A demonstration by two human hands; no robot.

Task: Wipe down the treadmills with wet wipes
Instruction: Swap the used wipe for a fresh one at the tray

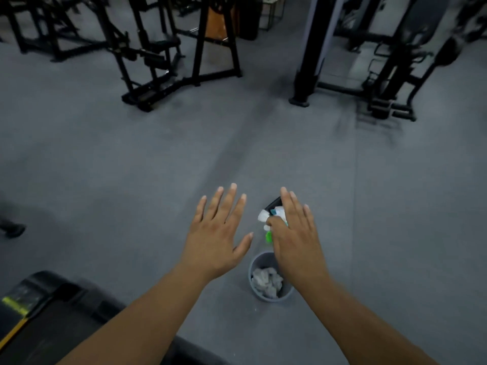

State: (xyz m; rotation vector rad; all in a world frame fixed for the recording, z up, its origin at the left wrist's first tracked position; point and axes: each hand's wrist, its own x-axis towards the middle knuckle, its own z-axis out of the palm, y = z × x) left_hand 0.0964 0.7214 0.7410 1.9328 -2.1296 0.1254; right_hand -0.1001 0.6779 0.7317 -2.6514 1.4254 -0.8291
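My left hand (218,241) is stretched out flat over the grey floor, fingers spread, holding nothing. My right hand (295,241) is also flat with its fingers apart. It partly covers a wet wipes pack (265,215), white, teal and green with a dark end, which seems to lie on the floor beneath it. Whether the thumb touches the pack I cannot tell. The black rear end of a treadmill (52,312), with yellow markings, fills the lower left corner.
A small grey bin (252,267) stands on the floor below my right hand, with crumpled used wipes (266,281) inside. Black weight machines (158,61) and a cable station (395,75) line the far side. A dark shoe (13,229) shows at the left edge.
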